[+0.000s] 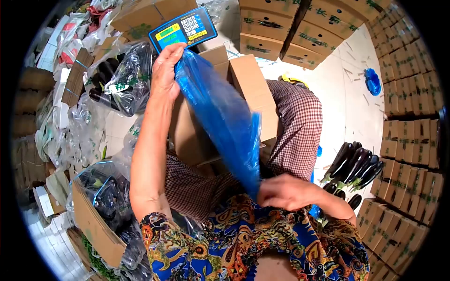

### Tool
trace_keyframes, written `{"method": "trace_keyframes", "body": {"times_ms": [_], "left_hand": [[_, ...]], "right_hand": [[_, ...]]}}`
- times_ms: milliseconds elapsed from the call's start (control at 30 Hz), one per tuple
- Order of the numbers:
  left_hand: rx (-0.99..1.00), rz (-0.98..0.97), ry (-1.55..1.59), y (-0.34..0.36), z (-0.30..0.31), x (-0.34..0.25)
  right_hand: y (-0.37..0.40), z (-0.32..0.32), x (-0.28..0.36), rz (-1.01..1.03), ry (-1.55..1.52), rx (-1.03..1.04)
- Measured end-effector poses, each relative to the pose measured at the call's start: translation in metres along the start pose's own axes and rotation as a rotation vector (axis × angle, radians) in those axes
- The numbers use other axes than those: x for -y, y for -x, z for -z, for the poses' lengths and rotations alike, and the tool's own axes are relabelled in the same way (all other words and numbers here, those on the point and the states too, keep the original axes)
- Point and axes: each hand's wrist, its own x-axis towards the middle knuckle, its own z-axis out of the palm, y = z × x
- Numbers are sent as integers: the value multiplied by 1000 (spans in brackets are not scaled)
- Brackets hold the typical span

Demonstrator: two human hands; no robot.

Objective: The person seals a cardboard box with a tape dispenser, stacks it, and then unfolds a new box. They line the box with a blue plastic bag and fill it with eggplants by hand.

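Note:
A blue plastic bag is stretched between my two hands, slanting across an open cardboard box. My left hand pinches its upper end, close below the blue digital scale. Near my chest, my right hand is closed at the bag's lower end and is slightly blurred. The box stands between my legs with its flaps up; the bag hides part of its opening.
Clear plastic bags of eggplants stand on the left, beside an open carton lined with plastic. Loose eggplants lie on the floor at right. Stacked printed cartons line the right side, with more cartons at the back. A crumpled blue bag lies on the floor.

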Motion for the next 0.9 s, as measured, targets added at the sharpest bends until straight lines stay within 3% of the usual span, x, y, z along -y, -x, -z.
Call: {"method": "trace_keyframes", "body": {"times_ms": [67, 167, 233, 300, 367, 467, 500, 567, 600, 633, 700, 800, 900], "left_hand": [[69, -42, -40, 12, -15, -10], [206, -77, -218, 37, -48, -34], [337, -87, -317, 55, -67, -48], [530, -12, -323, 73, -88, -61], [584, 6, -345, 84, -98, -58], [582, -1, -175, 88, -102, -52], [559, -27, -112, 86, -99, -48], [530, -14, 33, 82, -92, -49], [491, -49, 44, 78, -89, -49], [450, -80, 55, 76, -85, -46], [396, -81, 60, 73, -81, -41], [327, -84, 60, 62, -70, -39], [277, -97, 45, 45, -43, -42]], "right_hand": [[5, -17, -9, -107, 156, 209], [-2, 5, -16, -9, 197, -129], [-15, 38, -11, -100, 141, -393], [-33, 75, 2, -272, -262, -633], [-60, 109, -25, -50, -141, -749], [-91, 116, -41, 4, -696, -570], [-100, 115, -54, 122, -937, -430], [-105, 102, -59, 209, -1147, -321], [-109, 94, -52, 263, -1159, -345], [-107, 88, -47, 131, -1114, -438], [-110, 80, -42, 54, -1000, -470], [-109, 80, -21, 52, -953, -680], [-74, 78, -7, -237, -330, -638]]}}
